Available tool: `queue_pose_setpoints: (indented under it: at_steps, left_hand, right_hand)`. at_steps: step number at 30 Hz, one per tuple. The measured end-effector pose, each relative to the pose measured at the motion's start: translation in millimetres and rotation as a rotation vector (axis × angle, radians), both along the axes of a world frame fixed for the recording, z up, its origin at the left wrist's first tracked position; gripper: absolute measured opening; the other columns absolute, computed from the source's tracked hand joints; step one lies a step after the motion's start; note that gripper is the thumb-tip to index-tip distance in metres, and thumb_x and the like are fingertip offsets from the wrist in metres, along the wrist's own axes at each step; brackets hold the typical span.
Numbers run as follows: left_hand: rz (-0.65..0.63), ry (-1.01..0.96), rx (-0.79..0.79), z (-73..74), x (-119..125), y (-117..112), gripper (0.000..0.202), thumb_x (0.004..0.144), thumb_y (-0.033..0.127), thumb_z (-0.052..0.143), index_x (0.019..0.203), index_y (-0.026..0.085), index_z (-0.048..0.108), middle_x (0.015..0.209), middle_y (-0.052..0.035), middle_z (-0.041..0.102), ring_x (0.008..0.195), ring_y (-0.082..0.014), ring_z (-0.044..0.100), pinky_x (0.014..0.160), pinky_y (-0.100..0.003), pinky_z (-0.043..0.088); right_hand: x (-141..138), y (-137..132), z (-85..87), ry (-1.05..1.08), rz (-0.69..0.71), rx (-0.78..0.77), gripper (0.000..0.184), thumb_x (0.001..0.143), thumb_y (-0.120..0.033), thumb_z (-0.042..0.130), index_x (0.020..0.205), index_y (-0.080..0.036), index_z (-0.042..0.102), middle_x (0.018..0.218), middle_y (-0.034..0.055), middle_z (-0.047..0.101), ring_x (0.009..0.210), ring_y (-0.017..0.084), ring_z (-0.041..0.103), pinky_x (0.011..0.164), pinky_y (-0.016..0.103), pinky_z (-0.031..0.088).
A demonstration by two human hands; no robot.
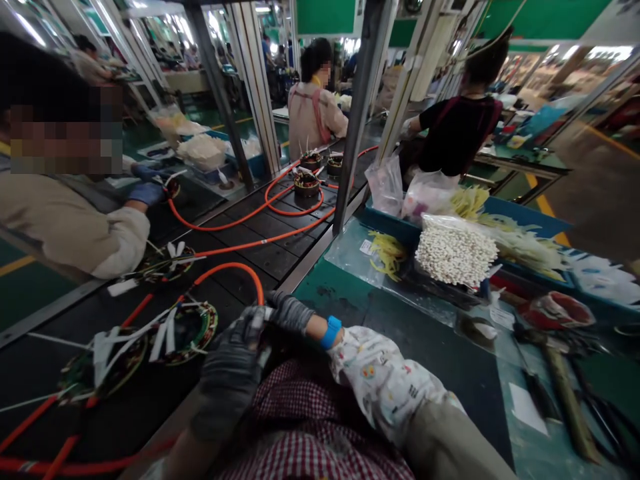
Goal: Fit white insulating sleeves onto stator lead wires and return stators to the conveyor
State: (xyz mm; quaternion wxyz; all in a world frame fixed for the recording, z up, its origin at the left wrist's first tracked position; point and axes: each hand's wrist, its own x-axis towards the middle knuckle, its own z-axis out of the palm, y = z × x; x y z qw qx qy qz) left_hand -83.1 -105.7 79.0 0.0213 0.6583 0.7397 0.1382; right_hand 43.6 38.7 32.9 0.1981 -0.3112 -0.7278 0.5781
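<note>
My left hand [227,377] wears a grey glove and rests against my checked apron at the edge of the black conveyor belt [240,247], fingers curled downward. My right hand [287,312], also in a grey glove with a blue wristband, lies just above it, fingers bent and meeting the left hand. What they grip, if anything, is hidden between them. Closest on the belt is a wound stator coil [187,330] with white paper strips, and another stator [103,370] lies left of it. An orange hose [240,270] arcs over near my hands.
A co-worker in a beige top and blue glove [145,193] works across the belt at the left. Two more people sit farther back. On my right the green bench [410,333] bears a bundle of white sleeves [455,253], yellow strips [387,253], a hammer [565,393] and tape [557,310].
</note>
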Motion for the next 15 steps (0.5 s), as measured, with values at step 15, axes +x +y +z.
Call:
queue_pose_setpoints:
  at_steps: [15]
  left_hand:
    - [0.13, 0.326, 0.159, -48.3, -54, 23, 0.067, 0.089, 0.016, 0.05, 0.153, 0.033, 0.061, 0.164, -0.0144, 0.052, 0.151, -0.0488, 0.047, 0.117, -0.083, 0.032]
  right_hand:
    - [168, -31, 13.7, 0.023, -0.217, 0.063, 0.045, 0.104, -0.053, 0.057, 0.134, -0.023, 0.071, 0.131, 0.008, 0.077, 0.119, 0.026, 0.072, 0.112, 0.047, 0.056]
